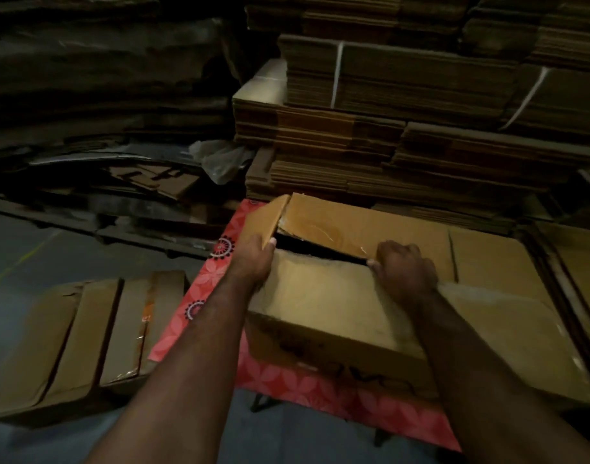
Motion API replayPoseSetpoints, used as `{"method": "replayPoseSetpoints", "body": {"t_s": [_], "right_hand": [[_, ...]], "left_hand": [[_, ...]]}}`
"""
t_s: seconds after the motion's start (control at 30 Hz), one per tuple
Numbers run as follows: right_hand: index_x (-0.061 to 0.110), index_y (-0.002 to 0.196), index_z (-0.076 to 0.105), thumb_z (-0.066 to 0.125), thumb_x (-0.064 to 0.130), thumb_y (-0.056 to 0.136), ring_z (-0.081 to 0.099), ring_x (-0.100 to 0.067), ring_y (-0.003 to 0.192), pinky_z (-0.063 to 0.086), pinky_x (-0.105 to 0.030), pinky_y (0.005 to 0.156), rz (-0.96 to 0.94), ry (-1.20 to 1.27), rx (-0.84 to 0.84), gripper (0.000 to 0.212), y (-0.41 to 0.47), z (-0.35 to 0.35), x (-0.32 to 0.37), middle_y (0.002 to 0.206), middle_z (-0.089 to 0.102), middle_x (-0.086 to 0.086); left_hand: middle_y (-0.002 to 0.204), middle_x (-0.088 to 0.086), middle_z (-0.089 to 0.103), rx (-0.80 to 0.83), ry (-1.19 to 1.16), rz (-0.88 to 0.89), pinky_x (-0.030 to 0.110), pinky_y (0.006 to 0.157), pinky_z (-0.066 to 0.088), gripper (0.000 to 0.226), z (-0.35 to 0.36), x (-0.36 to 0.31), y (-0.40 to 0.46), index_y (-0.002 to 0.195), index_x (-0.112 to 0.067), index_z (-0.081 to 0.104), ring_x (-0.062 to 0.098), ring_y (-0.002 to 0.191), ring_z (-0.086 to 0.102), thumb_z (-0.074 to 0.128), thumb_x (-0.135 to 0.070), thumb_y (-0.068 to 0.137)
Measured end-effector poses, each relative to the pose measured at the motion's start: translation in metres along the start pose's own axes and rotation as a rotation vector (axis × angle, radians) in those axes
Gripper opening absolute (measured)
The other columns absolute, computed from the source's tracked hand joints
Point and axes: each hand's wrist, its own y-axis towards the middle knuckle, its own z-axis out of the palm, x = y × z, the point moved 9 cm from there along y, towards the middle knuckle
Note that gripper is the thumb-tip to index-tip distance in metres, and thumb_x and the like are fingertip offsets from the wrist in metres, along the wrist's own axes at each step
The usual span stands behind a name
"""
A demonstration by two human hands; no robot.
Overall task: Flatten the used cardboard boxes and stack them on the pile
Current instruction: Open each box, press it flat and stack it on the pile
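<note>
A brown cardboard box lies on a low table with a red flowered cloth. Its top flaps are parted, with a dark gap between them. My left hand grips the small end flap at the box's left end, which stands raised. My right hand has its fingers curled over the edge of the near top flap at the gap. The far flap carries shiny clear tape. A flattened sheet lies under the box on the right.
Another taped cardboard box sits on the grey floor at the left. Tall strapped stacks of flat cardboard rise right behind the table. Loose dark cardboard sheets are heaped at the back left, with a crumpled plastic bag between them.
</note>
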Motion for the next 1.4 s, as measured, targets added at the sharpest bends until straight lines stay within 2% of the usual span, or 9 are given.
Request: {"method": "replayPoseSetpoints", "body": {"t_s": [0.2, 0.33, 0.57, 0.83, 0.93, 1.0, 1.07, 1.17, 1.4], "right_hand": [[0.022, 0.116, 0.066, 0.023, 0.055, 0.107, 0.058, -0.027, 0.109, 0.04, -0.053, 0.102, 0.04, 0.113, 0.119, 0.055, -0.034, -0.02, 0.002, 0.117, 0.067, -0.005], [0.021, 0.132, 0.061, 0.024, 0.052, 0.108, 0.051, -0.029, 0.126, 0.034, -0.056, 0.109, 0.107, 0.115, 0.154, 0.054, -0.057, -0.035, -0.002, 0.136, 0.06, -0.009], [0.019, 0.153, 0.038, 0.036, 0.053, 0.105, 0.032, -0.027, 0.147, 0.02, -0.058, 0.118, 0.217, 0.081, 0.265, 0.058, -0.068, 0.001, -0.017, 0.16, 0.037, -0.006], [0.025, 0.113, 0.073, 0.042, 0.054, 0.103, 0.061, -0.026, 0.104, 0.043, -0.041, 0.089, 0.222, 0.102, -0.144, 0.043, -0.088, -0.121, -0.022, 0.113, 0.069, -0.005], [0.033, 0.108, 0.074, 0.064, 0.053, 0.096, 0.064, -0.015, 0.099, 0.049, -0.033, 0.078, 0.108, 0.277, 0.324, 0.026, -0.122, -0.13, -0.011, 0.105, 0.07, 0.008], [0.036, 0.131, 0.063, 0.076, 0.056, 0.084, 0.062, -0.014, 0.111, 0.051, -0.036, 0.088, 0.089, 0.276, 0.659, 0.052, -0.152, -0.107, -0.001, 0.121, 0.065, 0.012], [0.04, 0.147, 0.046, 0.083, 0.069, 0.065, 0.051, -0.016, 0.129, 0.046, -0.045, 0.106, 0.103, 0.16, 0.763, 0.094, -0.167, -0.072, 0.001, 0.142, 0.053, 0.015], [0.033, 0.151, 0.045, 0.081, 0.074, 0.061, 0.048, -0.024, 0.138, 0.041, -0.044, 0.112, 0.061, -0.116, 0.647, 0.105, -0.178, -0.012, 0.01, 0.152, 0.049, 0.004], [0.03, 0.126, 0.055, 0.065, 0.051, 0.092, 0.063, -0.026, 0.117, 0.04, -0.041, 0.094, 0.066, -0.184, 0.206, 0.041, -0.165, 0.014, 0.035, 0.124, 0.068, -0.003]], "left_hand": [[0.144, 0.013, 0.049, 0.003, -0.122, 0.046, 0.046, 0.103, 0.043, 0.05, -0.028, -0.022, -0.019, 0.145, -0.023, 0.049, 0.034, 0.127, 0.05, 0.039, -0.052, 0.105], [0.126, 0.008, 0.054, 0.097, -0.228, 0.13, 0.043, 0.094, 0.043, 0.026, -0.025, -0.039, -0.043, 0.118, -0.034, 0.058, 0.027, 0.11, 0.055, 0.037, -0.047, 0.108], [0.161, 0.013, 0.033, 0.122, 0.067, 0.321, 0.046, 0.12, 0.025, 0.079, 0.001, -0.027, -0.06, 0.155, -0.009, 0.033, 0.027, 0.147, 0.032, 0.033, -0.064, 0.098], [0.099, 0.001, 0.065, 0.274, -0.546, 0.024, 0.032, 0.077, 0.044, 0.058, -0.026, -0.022, -0.059, 0.11, -0.022, 0.065, 0.022, 0.098, 0.057, 0.019, -0.057, 0.107], [0.077, 0.0, 0.075, 0.392, -0.274, 0.166, 0.033, 0.083, 0.053, 0.027, -0.019, -0.029, -0.064, 0.093, -0.015, 0.064, 0.023, 0.092, 0.066, 0.044, -0.026, 0.107], [0.128, 0.008, 0.069, 0.547, 0.244, 0.244, 0.039, 0.119, 0.025, 0.048, -0.001, -0.018, -0.069, 0.116, -0.013, 0.067, 0.022, 0.141, 0.043, 0.062, -0.054, 0.092], [0.161, 0.002, 0.037, 0.56, 0.621, 0.325, 0.046, 0.123, -0.002, 0.077, 0.008, -0.01, -0.078, 0.135, -0.026, 0.062, 0.024, 0.156, -0.004, 0.068, -0.076, 0.076], [0.163, 0.002, 0.032, 0.48, 0.663, 0.424, 0.046, 0.123, -0.008, 0.086, 0.008, -0.018, -0.092, 0.139, -0.027, 0.059, 0.023, 0.155, -0.009, 0.067, -0.078, 0.07], [0.168, -0.006, 0.017, 0.394, 0.688, 0.369, 0.053, 0.124, 0.005, 0.12, 0.007, 0.0, -0.08, 0.153, -0.017, 0.043, 0.022, 0.154, -0.017, 0.064, -0.09, 0.059]]}}
